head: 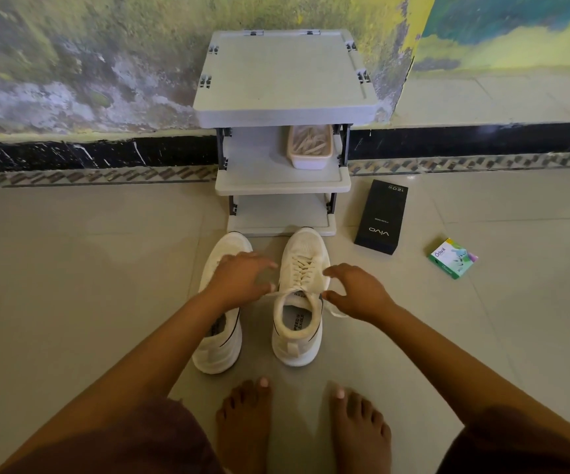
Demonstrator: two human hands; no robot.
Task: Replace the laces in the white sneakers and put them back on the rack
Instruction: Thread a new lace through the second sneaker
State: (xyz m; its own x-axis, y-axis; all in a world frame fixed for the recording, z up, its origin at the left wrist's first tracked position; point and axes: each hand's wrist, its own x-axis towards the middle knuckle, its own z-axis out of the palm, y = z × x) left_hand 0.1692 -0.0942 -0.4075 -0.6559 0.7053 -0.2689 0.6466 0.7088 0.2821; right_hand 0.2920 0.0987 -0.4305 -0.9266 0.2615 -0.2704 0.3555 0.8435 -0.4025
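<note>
Left hand: my left hand (242, 278) hovers over the left sneaker (220, 343), thumb and a finger pinching one end of the lace (306, 268), the other fingers spread.
Right hand: my right hand (359, 292) pinches the other end just beside the collar, and a short tail hangs below the thumb.
Why held so: both ends are drawn out sideways from the top eyelets, which I judge takes up slack evenly before a knot.
Right sneaker: the right sneaker (298, 340) stands upright on the floor, toe toward the rack (283, 183) and almost touching its bottom shelf, handy for putting back.
Look of the lace: flat and cream, crossed neatly up the tongue, a shade darker than the off-white mesh.
Left sneaker: beside its pair, heel toward me; my hand hides its eyelets, so I cannot tell if it is laced.
Rack: three grey shelves against the wall; a tub (309, 145) of pale strips sits on the middle one.
Stage: my guess is lacing is nearly done on this shoe; neither is racked yet.
</note>
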